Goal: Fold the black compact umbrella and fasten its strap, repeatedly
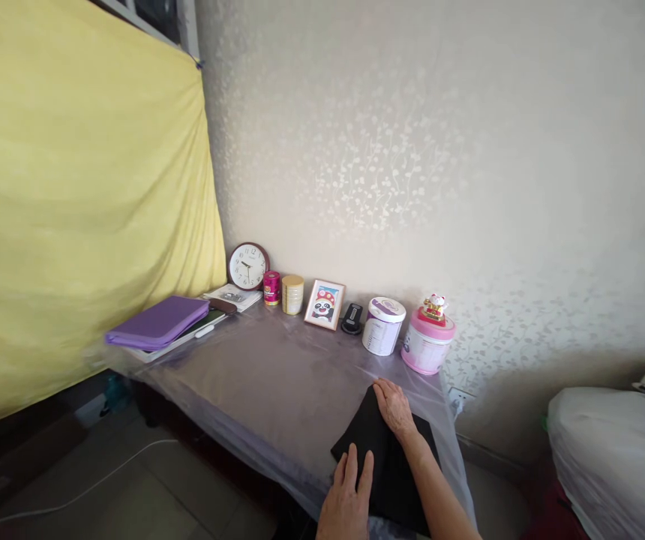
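A black folded cloth [382, 454], perhaps a garment, lies on the near right part of the table. My left hand [348, 495] rests on its lower left side, palm down with the fingers stretched and spread. Farther up, my right hand [394, 409] lies on the cloth's far edge, its fingers extended close together against the fabric. Neither hand appears to grip it. Part of the cloth is hidden beneath my hands and right forearm.
Clear plastic covers the table [260, 375]. Along the wall stand a clock [249, 266], a pink can [271, 288], a lidded jar [292, 295], a panda picture frame [324, 304], a black device [352, 319] and two tubs [382, 330]. A purple folder [159, 321] lies left.
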Motion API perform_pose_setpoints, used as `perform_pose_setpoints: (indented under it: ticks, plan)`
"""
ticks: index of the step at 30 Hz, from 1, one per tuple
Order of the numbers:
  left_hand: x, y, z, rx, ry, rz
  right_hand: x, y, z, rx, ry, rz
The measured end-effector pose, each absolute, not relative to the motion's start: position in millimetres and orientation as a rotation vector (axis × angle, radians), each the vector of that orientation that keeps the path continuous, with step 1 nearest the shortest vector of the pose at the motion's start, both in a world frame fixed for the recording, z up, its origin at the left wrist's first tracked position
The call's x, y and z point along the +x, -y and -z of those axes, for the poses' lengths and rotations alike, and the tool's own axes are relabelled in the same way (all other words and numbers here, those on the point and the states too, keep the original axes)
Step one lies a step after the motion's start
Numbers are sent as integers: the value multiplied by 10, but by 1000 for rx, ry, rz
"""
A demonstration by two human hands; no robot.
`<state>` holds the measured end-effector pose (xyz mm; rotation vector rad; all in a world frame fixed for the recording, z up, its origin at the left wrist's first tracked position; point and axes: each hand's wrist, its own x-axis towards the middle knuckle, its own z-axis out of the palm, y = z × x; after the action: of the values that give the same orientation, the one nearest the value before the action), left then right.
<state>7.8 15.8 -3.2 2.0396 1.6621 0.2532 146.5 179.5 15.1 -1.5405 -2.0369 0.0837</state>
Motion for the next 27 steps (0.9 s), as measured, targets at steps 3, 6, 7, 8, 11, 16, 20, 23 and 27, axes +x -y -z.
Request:
perform_pose_setpoints:
  ticks: [3, 6, 7, 8, 11, 16, 20, 23, 27]
  plan:
    - [68, -134, -24, 2043, -1637, -289, 1639, -1712, -158, -1559, 1882, -51]
    - [50, -94, -149, 2021, -1620, -287, 1936, -1509, -156, -1594, 1710, -102]
    - [46, -78, -198, 2018, -1621, -277, 2045, -1420, -151, -1614, 1654, -141]
    - [43, -61, -244, 2009, -1633, -249, 2150, -1326, -144, -1628, 1595, -170]
    - [38, -21, -326, 2010, -1655, -225, 2394, -1050, -110, -1761, 1477, -248]
    - [33, 15, -342, 2042, -1671, -235, 2459, -748, -64, -1838, 1446, -427]
    - [32, 40, -372, 2067, -1722, -220, 2325, -633, -114, -1827, 1462, -492]
    - [34, 49, -357, 2104, -1729, -232, 2233, -592, -183, -1806, 1452, -508]
    - [38, 42, -284, 2132, -1724, -256, 2161, -584, -238, -1777, 1459, -521]
